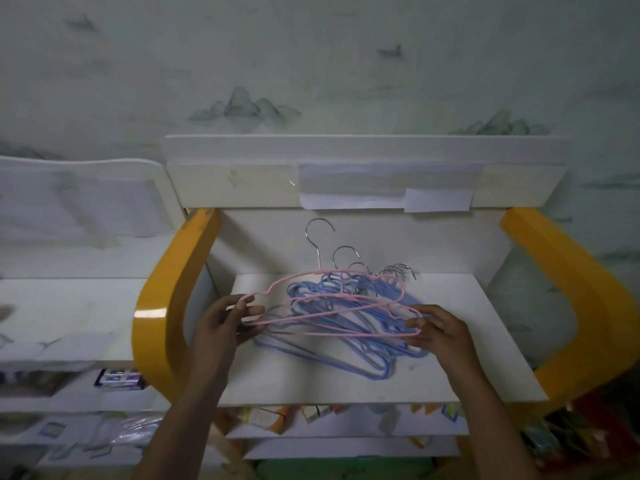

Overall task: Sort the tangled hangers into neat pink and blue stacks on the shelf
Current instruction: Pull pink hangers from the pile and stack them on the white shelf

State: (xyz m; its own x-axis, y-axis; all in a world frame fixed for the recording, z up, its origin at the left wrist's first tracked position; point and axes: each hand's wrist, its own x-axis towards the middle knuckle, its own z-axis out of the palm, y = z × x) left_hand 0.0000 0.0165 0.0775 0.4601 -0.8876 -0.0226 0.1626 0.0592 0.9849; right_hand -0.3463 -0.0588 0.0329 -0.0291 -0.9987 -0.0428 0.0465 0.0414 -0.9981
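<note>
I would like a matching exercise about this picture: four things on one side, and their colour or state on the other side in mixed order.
Things:
1. pink hangers
2. blue hangers
3. shelf side panels
4. hanger hooks

Colour or state:
a. yellow
b. silver metal
c. held at both ends by the left hand and right hand
d. lying tangled on the shelf

Pairs: 1-c, 2-d, 3-a, 4-b

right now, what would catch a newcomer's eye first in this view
Most striking is the tangle of pink hangers and blue hangers heaped in the middle of the white shelf, chrome hooks pointing toward the back wall. The left hand and right hand each grip an end of the pink ones, lifted slightly above the blue. Bright yellow curved side panels frame the shelf on both sides.
</note>
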